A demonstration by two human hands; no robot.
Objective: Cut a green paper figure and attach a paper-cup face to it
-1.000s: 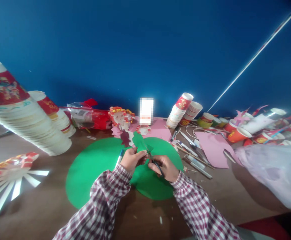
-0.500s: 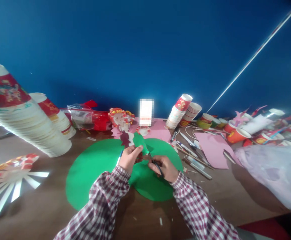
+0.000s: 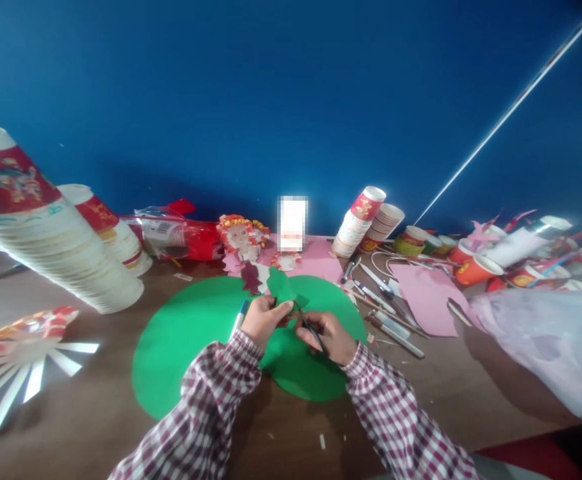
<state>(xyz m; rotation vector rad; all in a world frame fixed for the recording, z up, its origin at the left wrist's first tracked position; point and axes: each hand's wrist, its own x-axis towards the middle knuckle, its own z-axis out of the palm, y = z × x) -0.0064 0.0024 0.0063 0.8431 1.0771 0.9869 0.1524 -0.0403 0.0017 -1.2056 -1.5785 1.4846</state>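
My left hand [image 3: 263, 320] pinches a small piece of green paper [image 3: 279, 283] between thumb and fingers. In my right hand [image 3: 329, 333] is a pair of dark-handled scissors [image 3: 315, 328], its blades pointing up and left against the green piece. Both hands are held close together over two large green paper rounds [image 3: 185, 333] on the table. A marker with a blue cap [image 3: 239, 318] lies beside my left wrist. Just beyond the held piece are a maroon paper cut-out [image 3: 251, 277] and a white one.
Stacks of paper cups [image 3: 51, 233] lean at the left, with another cup stack [image 3: 359, 223] at the back. Pens and markers [image 3: 385, 307] lie right of my hands, near pink paper [image 3: 425, 300]. A plastic bag [image 3: 551, 347] sits farther right. A cut-up cup [image 3: 31, 347] lies front left.
My left hand has shifted slightly right and down, and its thumb now sits closer to the scissor blades. More of the blue-capped marker shows. The right hand has barely moved.
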